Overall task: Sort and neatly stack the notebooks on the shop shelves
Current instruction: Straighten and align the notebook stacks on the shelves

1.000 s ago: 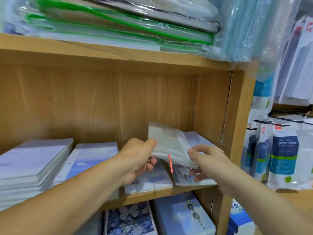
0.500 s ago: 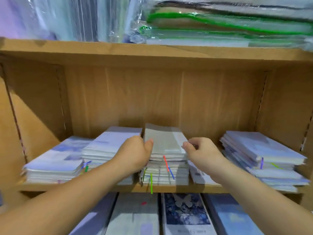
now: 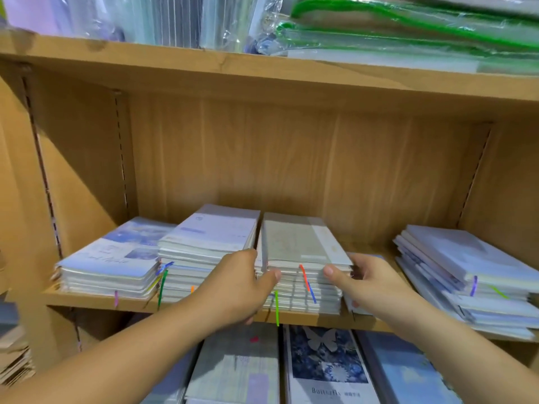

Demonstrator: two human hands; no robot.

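A light-brown, wood-grain shelf unit fills the view. Its back panel [image 3: 291, 158] is plain, with vertical grain. The left side panel [image 3: 81, 170] and right side panel [image 3: 513, 176] each carry a dark perforated strip [image 3: 121, 147]. The upper shelf board [image 3: 262, 74] casts shade beneath; a diagonal shadow crosses the left panel. The lower shelf board [image 3: 96, 300] shows its front edge.

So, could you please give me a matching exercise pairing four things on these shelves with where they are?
Things:
1 grey stack
2 butterfly notebook
3 green folders
4 skewed stack

Places:
A on the top shelf
B on the middle shelf, far right
C under that shelf
D between the left hand and right hand

Pairs: 1-D, 2-C, 3-A, 4-B
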